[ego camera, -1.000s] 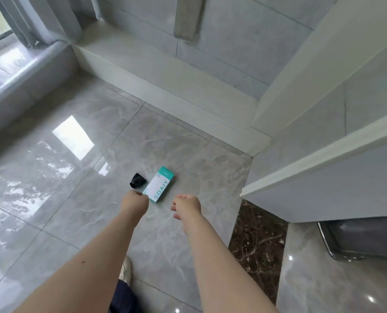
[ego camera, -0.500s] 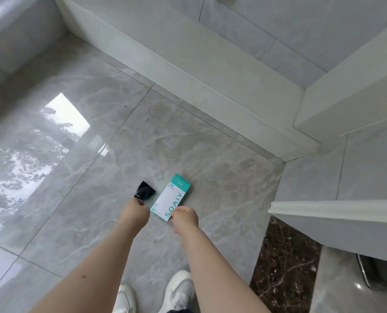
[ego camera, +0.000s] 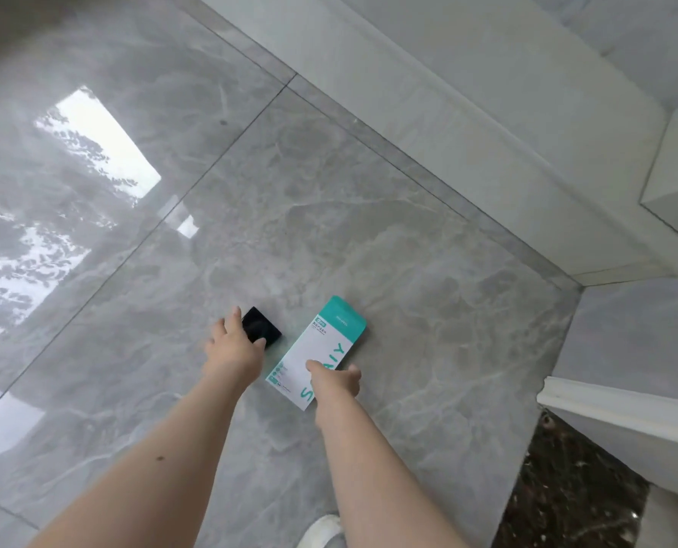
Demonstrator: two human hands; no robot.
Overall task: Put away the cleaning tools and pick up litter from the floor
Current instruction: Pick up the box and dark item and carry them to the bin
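Two pieces of litter lie on the glossy grey tiled floor (ego camera: 329, 199). One is a small black square wrapper (ego camera: 261, 324); the other is a flat white and teal package (ego camera: 321, 348) with large teal letters, just to its right. My left hand (ego camera: 232, 348) reaches over the black wrapper with fingers spread around its near edge, touching it. My right hand (ego camera: 335, 379) rests on the near end of the teal package, fingers curled against it. Both items still lie flat on the floor.
A low grey step (ego camera: 448, 124) runs along the far side beneath a tiled wall. A white cabinet edge (ego camera: 614, 409) and a dark marble strip (ego camera: 566, 492) stand at the right. My white shoe (ego camera: 321, 530) shows at the bottom. Window light reflects on the left tiles.
The view has dropped closer to the floor. Both hands have moved forward and down: the left now touches the black wrapper, the right now rests on the teal package.
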